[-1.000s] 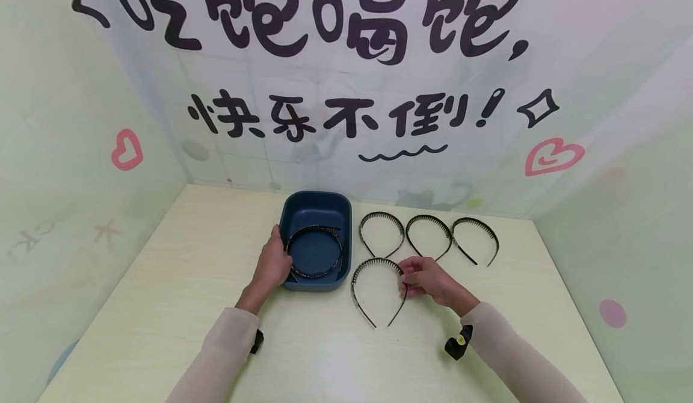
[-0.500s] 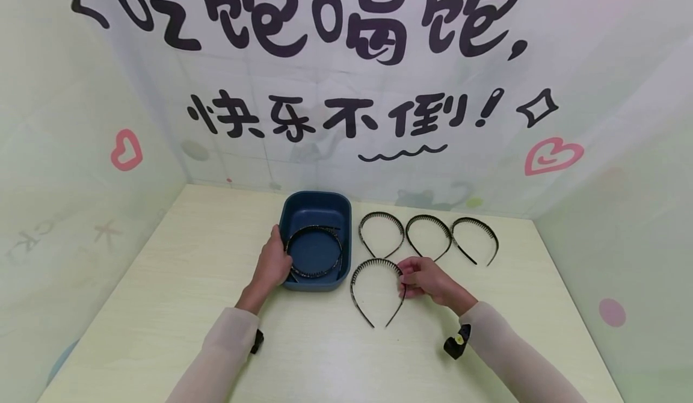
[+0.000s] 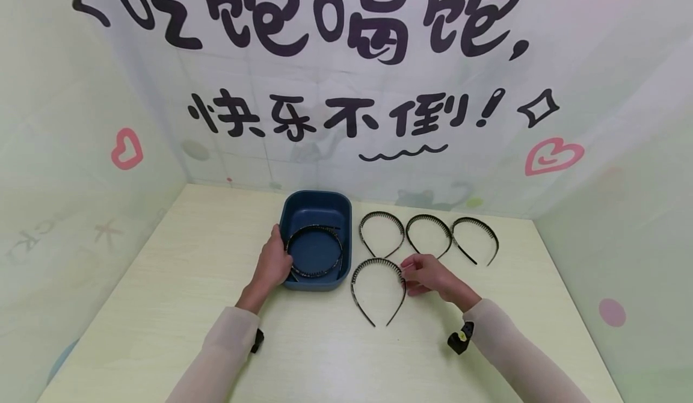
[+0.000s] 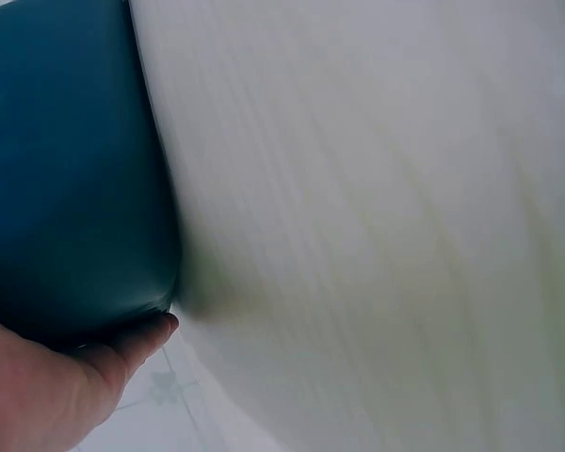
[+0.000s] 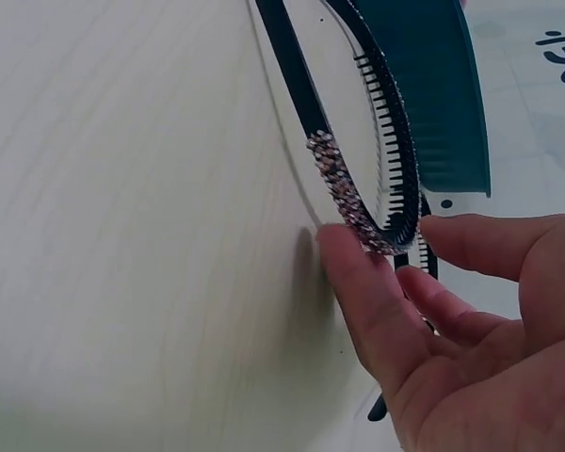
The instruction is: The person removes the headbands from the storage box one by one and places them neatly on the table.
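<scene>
My left hand [image 3: 275,260] grips the left side of a dark blue plastic bin [image 3: 317,203], thumb up at the rim; in the left wrist view the fingers [image 4: 132,348] lie against its outer wall. Inside the bin rest black toothed headbands [image 3: 316,275]. My right hand [image 3: 430,275] is beside a headband [image 3: 378,261] lying on the table with its ends toward me. In the right wrist view this headband [image 5: 358,221] shows comb teeth and glittery beads; the fingers are parted and fairly straight, the tips right at its curved edge.
Behind, in a row right of the bin, lie three more headbands: a left one [image 3: 382,213], a middle one [image 3: 429,217] and a right one [image 3: 475,221]. A printed cloth [image 3: 346,174] hangs along the back and sides of the pale table [image 3: 346,355].
My right hand has eased slightly to the right, its fingers loosening from the headband's edge, while the headband stays nearly in place. The left hand and the bin have not moved.
</scene>
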Motion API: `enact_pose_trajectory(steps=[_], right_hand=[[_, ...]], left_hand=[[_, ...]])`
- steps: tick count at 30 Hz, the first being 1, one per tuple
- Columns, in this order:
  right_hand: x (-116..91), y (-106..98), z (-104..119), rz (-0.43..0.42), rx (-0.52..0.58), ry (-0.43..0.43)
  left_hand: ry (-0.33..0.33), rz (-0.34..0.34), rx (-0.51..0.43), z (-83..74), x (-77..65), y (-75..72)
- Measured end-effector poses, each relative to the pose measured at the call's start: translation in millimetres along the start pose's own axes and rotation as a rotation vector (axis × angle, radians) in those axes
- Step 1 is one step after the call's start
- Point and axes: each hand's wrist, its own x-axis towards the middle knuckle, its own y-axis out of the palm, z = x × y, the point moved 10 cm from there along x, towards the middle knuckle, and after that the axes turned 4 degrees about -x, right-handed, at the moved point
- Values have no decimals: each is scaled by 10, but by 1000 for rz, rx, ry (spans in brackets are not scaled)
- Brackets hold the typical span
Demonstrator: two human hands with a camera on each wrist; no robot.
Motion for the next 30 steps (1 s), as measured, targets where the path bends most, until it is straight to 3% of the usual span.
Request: enact_pose_trajectory(steps=[9,14,21,30], right_hand=[[-26,-53,78,-5,-104,-11],[9,-98,236,-49,-181,-43],[123,-57,679,-132,-245,-169],[318,283,1275,-189,-299,-332]], left_hand=[[-3,-1,15,0,6,-6],[-8,5,14,7,11,-1],[-8,0,18,-2,7,-21],[-8,14,4,-14,2,9]])
